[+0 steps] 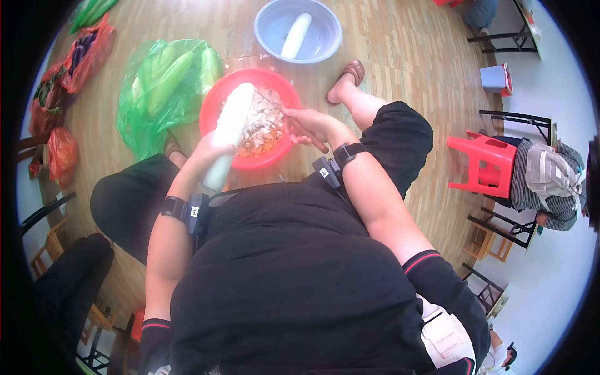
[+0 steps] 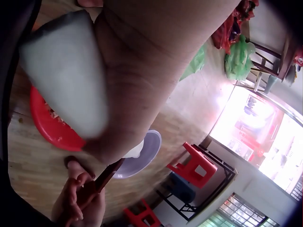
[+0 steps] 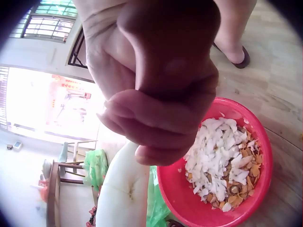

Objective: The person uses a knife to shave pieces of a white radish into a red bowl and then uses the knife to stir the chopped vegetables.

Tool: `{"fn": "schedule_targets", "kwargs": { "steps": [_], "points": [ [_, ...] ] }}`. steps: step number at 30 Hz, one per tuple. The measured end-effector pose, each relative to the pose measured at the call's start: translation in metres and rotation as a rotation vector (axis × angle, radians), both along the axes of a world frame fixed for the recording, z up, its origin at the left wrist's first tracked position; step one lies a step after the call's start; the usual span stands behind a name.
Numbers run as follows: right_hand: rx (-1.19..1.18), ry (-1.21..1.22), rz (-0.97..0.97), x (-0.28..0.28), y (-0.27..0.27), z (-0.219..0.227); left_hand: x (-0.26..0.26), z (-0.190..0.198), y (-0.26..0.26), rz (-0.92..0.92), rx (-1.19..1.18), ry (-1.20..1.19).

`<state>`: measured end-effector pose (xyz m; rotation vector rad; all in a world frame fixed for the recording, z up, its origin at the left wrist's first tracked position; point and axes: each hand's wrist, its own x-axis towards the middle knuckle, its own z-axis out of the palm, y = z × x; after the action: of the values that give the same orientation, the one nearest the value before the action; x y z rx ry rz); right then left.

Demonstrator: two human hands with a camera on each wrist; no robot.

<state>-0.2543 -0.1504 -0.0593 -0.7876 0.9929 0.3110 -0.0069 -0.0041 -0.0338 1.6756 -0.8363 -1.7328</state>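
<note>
A peeled white radish [image 1: 235,115] slants over the red basin [image 1: 294,100], its lower end toward the person's lap. My left hand [image 1: 211,153] grips it near that lower end. In the left wrist view the radish's cut-looking end [image 2: 66,71] fills the near side. Across the basin, my right hand [image 1: 309,125] holds a wooden-handled knife [image 1: 317,144], fingers curled round the handle; its blade is mostly hidden. White and orange peelings [image 3: 220,161] lie heaped in the basin. The right wrist view shows the handle [image 3: 173,52] close up.
Beyond the red basin, a blue-grey basin [image 1: 259,31] holds another white radish [image 1: 297,34]. A green plastic bag [image 1: 156,94] of long green vegetables lies to the left, with red bags [image 1: 94,56] farther off. A red stool [image 1: 481,162] and a seated person are at right.
</note>
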Motion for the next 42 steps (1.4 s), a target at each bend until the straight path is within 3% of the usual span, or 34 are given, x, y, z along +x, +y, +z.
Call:
{"fn": "schedule_targets", "kwargs": {
  "steps": [4,7,8,9,12,18,25,30,33,42],
  "points": [
    [-0.031,0.008,0.075,-0.003,-0.002,0.003,0.0,0.004,-0.001,0.138,0.017,0.016],
    [-0.092,0.062,-0.045,-0.001,-0.004,0.0,0.002,0.0,0.0,0.137,0.004,-0.002],
    [-0.253,0.128,-0.06,0.0,-0.003,0.001,0.003,-0.002,0.0,0.133,0.004,-0.003],
    [-0.414,0.195,-0.075,0.002,-0.003,0.002,0.004,-0.005,0.0,0.089,-0.001,-0.031],
    [-0.598,0.19,-0.06,0.002,-0.001,-0.003,0.004,-0.009,0.0,-0.002,-0.015,-0.057],
    [-0.813,0.08,-0.096,0.009,0.0,-0.027,-0.001,-0.006,0.001,-0.145,-0.04,-0.04],
    [-0.808,0.072,-0.102,0.015,0.005,-0.014,-0.004,-0.001,0.003,-0.206,-0.081,-0.024],
    [-0.984,0.038,-0.014,0.017,0.007,-0.025,-0.005,0.003,0.001,-0.199,-0.047,-0.008],
    [-0.989,0.002,0.078,0.017,0.007,-0.026,-0.006,0.004,0.001,-0.179,-0.042,0.015],
    [-0.946,-0.013,0.086,0.015,0.009,-0.021,-0.004,0.001,0.0,-0.13,-0.05,0.009]
  ]
}}
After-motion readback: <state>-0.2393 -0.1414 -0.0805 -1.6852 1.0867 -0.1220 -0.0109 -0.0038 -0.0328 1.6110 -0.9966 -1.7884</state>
